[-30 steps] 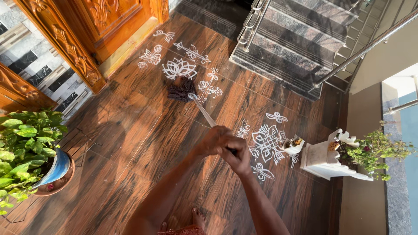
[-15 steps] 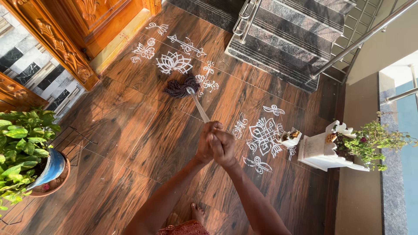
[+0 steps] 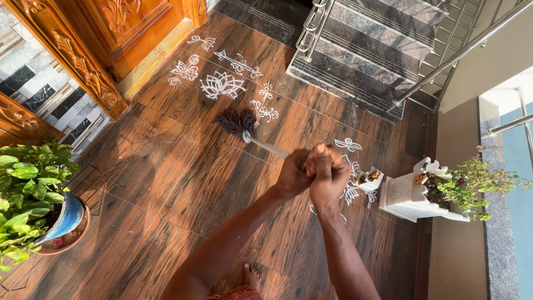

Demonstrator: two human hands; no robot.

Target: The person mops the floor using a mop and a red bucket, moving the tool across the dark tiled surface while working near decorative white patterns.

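Metal mop handle [image 3: 266, 146] is mostly hidden inside both fists. Left hand [image 3: 293, 174] and right hand [image 3: 325, 172] are closed tight around it, touching each other. Dark mop head [image 3: 235, 121] lies on the wooden floor [image 3: 166, 166], ahead-left of the hands.

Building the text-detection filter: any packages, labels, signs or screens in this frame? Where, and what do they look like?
None in view: no package, label, sign or screen.
Nearest to markings: white floor drawings of flowers and scrolls on the brown wood-look floor, by the carved door and stairs.
Both hands, left hand and right hand, grip a mop.
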